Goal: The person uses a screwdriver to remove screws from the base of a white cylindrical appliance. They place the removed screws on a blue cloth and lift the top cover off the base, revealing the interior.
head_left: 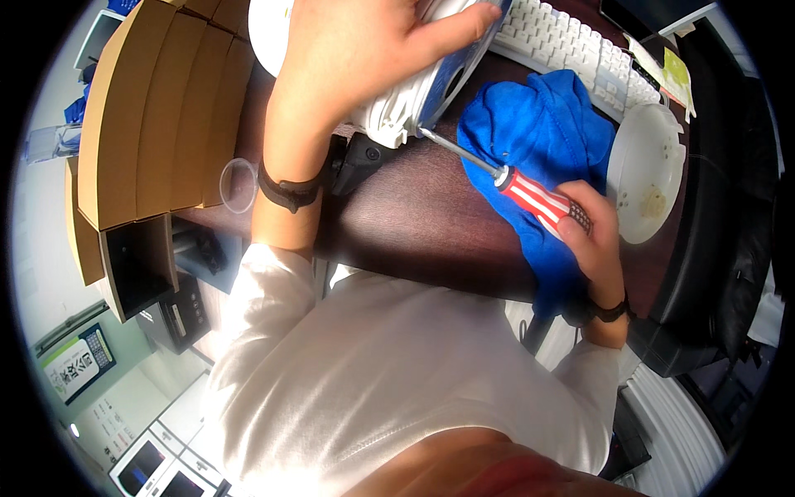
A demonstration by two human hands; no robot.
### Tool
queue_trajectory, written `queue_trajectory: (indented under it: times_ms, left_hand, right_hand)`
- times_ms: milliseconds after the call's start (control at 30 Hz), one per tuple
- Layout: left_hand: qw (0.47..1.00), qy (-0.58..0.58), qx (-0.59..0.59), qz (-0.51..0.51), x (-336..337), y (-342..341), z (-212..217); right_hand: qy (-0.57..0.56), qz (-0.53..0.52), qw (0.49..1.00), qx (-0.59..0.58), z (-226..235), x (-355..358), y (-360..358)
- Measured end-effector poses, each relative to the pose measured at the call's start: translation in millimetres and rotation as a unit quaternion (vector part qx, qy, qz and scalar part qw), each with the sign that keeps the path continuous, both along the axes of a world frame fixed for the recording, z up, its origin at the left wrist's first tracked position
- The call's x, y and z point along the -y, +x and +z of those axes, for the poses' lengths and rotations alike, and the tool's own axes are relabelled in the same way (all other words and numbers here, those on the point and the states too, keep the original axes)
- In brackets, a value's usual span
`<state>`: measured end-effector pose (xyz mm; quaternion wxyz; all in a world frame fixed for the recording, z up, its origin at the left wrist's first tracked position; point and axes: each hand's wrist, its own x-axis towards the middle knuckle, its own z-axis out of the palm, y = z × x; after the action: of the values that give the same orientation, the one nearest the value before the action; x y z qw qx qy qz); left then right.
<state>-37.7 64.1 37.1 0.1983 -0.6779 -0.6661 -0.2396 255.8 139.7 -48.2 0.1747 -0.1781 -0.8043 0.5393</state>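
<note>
My left hand (356,50) lies over a white ridged plastic housing (410,103) with a blue side, at the top of the view. Its thumb stretches across the housing; the other fingers are cut off by the upper edge, but the hand appears to steady it. In my right hand (598,236) is a screwdriver (530,199) with a red and white handle, fingers wrapped round its end. The metal shaft points up and left, its tip at the housing's lower corner. Beneath the screwdriver lies a crumpled blue cloth (538,124), hanging over the table's near edge.
A white keyboard (571,50) sits beyond the cloth. Right of it is a stained, round white plastic cover (650,178). Brown cardboard boxes (157,108) stand at left, near a clear plastic cup (239,185). A black device (364,161) lies beside my left wrist on the dark table (397,219).
</note>
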Motion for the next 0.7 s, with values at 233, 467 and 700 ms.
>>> queue_trajectory:
  times_ms: [233, 467, 700]
  left_hand:
    - [0.998, 0.043, 0.022, -0.040, -0.3, 1.9, -2.6]
    - [0.989, 0.137, 0.055, -0.026, -4.7, 5.0, -6.5]
    - [0.997, 0.069, 0.003, 0.044, 5.4, 13.7, -1.8]
  right_hand:
    - [0.001, -0.014, 1.000, 0.006, -0.7, 0.3, 1.9]
    - [0.011, -0.005, 1.000, -0.009, -2.9, 1.8, 2.6]
    - [0.023, -0.016, 1.000, -0.012, -0.4, 2.7, 3.5]
